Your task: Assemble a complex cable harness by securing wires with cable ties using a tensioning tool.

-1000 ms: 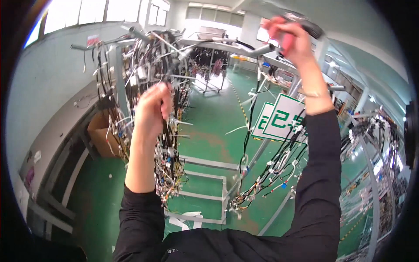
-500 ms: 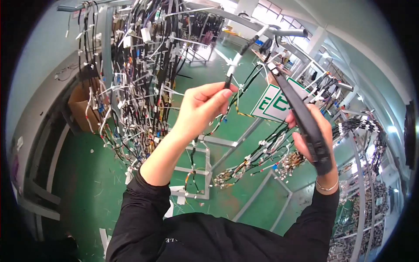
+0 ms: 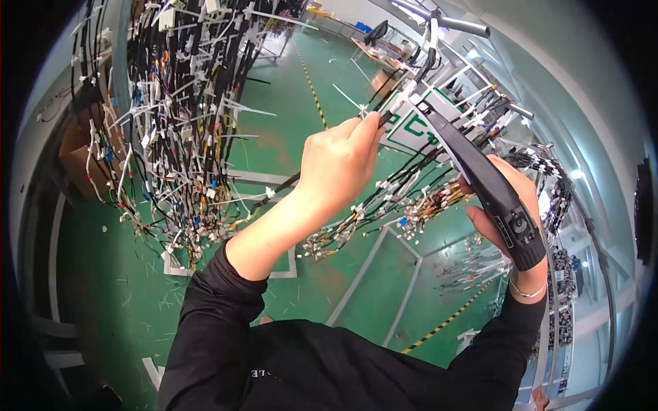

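Observation:
My left hand [image 3: 339,157] is closed in a pinch on a black-wrapped wire harness [image 3: 386,118]. Beyond the fingertips the harness runs up and right, with a white section, toward a grey metal rail. Below the wrist, a dark strand [image 3: 286,183] of wiring shows. In my right hand [image 3: 515,183] is a black cable tie gun [image 3: 483,171], its fingers wrapped round the handle. The gun's nose points up and left, close to the white section of the harness; whether they touch I cannot tell. A white cable tie [image 3: 349,98] sticks out near my left fingertips.
Many finished-looking wire bundles [image 3: 199,103] hang at the left. More connector ends [image 3: 353,222] hang below my hands. A green-and-white sign [image 3: 411,133] sits behind the gun. The grey rail [image 3: 462,26] crosses above; a cardboard box [image 3: 79,154] stands far left.
My left hand has moved right and up along the harness, its back now toward the view. The tie gun has come nearer to the left fingertips. The whole view has shifted.

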Demonstrator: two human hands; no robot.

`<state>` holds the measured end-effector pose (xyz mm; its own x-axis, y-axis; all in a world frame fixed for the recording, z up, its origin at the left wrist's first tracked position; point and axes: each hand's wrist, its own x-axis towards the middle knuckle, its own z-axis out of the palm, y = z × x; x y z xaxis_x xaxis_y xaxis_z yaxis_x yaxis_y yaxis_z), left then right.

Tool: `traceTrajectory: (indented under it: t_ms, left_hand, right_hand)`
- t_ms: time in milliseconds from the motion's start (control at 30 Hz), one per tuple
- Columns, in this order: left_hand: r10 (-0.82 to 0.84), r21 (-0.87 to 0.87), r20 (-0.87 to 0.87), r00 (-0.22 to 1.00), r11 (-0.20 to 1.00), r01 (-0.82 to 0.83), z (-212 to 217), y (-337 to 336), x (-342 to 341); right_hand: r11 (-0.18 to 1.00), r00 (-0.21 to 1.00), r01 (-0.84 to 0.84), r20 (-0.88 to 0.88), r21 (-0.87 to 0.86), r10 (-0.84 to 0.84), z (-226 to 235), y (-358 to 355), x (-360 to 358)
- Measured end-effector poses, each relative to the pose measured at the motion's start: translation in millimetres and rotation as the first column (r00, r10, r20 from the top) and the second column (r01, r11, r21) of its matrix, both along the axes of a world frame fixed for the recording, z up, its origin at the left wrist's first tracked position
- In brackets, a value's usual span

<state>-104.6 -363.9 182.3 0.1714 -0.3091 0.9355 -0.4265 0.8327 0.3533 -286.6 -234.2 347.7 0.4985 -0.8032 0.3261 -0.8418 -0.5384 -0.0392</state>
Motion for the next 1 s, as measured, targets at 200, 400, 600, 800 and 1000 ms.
traceTrajectory:
  t_ms: [200,400,600,800,1000]
  left_hand:
    - [0.064,0.009,0.048,0.997,0.998,-0.064,-0.6,9.7,-1.2]
    - [0.058,0.054,0.072,0.996,0.997,-0.062,-11.8,5.4,-1.5]
    - [-0.636,0.565,-0.161,0.755,0.568,0.599,-6.2,-0.1,32.9]
    - [-0.712,0.543,-0.274,0.646,0.440,0.715,-19.7,-3.6,35.5]
    - [-0.675,0.337,-0.331,0.660,0.569,0.751,-17.5,-7.3,10.9]
  right_hand:
    - [0.999,0.996,0.008,-0.087,-0.034,-0.011,5.4,18.7,21.9]
    - [0.981,0.971,0.151,-0.167,-0.123,-0.171,-5.5,12.8,24.2]
    - [0.950,0.982,0.147,-0.078,-0.277,-0.174,-50.9,14.7,26.8]
    - [0.980,0.995,0.037,-0.087,-0.195,-0.054,-50.1,6.0,28.1]
    - [0.993,0.994,0.072,0.086,-0.092,-0.064,-47.7,16.3,36.2]
